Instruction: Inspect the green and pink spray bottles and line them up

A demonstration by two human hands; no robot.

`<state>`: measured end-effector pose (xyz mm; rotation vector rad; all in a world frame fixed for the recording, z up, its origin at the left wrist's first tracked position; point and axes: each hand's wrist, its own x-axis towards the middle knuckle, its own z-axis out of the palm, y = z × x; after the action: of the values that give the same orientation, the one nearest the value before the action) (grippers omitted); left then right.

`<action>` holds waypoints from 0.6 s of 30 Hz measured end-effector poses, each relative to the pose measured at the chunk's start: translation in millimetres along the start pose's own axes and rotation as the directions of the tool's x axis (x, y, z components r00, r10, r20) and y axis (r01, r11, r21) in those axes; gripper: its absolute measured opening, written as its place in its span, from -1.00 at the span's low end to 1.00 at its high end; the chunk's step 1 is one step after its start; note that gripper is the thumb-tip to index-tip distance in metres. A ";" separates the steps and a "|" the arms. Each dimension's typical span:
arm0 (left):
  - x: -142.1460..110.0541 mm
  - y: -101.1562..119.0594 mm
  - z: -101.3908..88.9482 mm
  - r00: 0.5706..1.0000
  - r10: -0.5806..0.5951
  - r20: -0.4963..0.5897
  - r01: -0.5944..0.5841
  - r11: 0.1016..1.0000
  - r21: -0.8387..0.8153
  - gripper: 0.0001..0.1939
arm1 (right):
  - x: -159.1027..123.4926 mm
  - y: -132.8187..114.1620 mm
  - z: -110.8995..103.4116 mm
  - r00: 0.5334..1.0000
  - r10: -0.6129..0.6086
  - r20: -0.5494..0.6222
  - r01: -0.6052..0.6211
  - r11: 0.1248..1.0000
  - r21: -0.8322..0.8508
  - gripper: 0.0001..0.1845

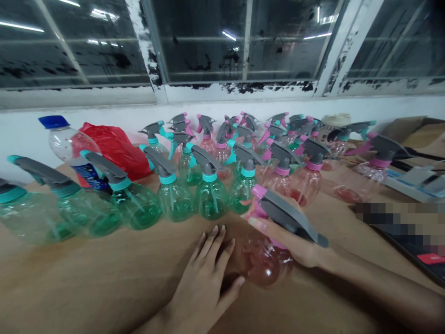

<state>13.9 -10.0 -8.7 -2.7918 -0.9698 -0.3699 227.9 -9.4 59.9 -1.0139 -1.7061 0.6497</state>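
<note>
My right hand (pixel 295 241) is wrapped round the neck and trigger head of a pink spray bottle (pixel 262 262), just right of the middle. Its sprayer is grey with a pink nozzle, and the clear pink body is tilted a little. Some of my right fingers are hidden behind the sprayer. My left hand (pixel 205 273) lies with fingers spread on the wooden table (pixel 114 283), beside the bottle's body and holding nothing. Beyond my fingertips stands a green spray bottle (pixel 211 199) with a turquoise collar.
Several more green and pink spray bottles fill the table's back, including a green one (pixel 135 204). A blue-capped bottle (pixel 57 139) and red plastic bag (pixel 118 146) stand back left. A cardboard box (pixel 417 127) and a dark device (pixel 410 243), partly pixelated, lie right. Windows rise behind.
</note>
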 end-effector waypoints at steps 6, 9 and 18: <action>1.1 0.6 -1.2 1.000 -0.005 0.006 0.006 1.000 -0.016 -0.43 | 3.1 -3.1 2.4 1.000 -0.019 0.016 0.017 0.990 0.137 -0.71; 1.6 0.7 -0.4 1.000 -0.010 0.002 0.010 1.000 -0.024 -0.43 | 3.1 -2.3 2.0 1.000 -0.028 0.003 0.027 0.990 0.135 -0.71; 1.2 -0.7 1.2 1.000 -0.019 -0.022 0.018 0.998 -0.057 -0.44 | 3.3 -2.0 1.4 1.000 -0.027 0.006 0.026 0.992 0.127 -0.71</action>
<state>14.6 -8.5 -9.5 -2.8244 -0.9965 -0.4368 225.5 -7.6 62.6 -0.8991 -1.6598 0.7361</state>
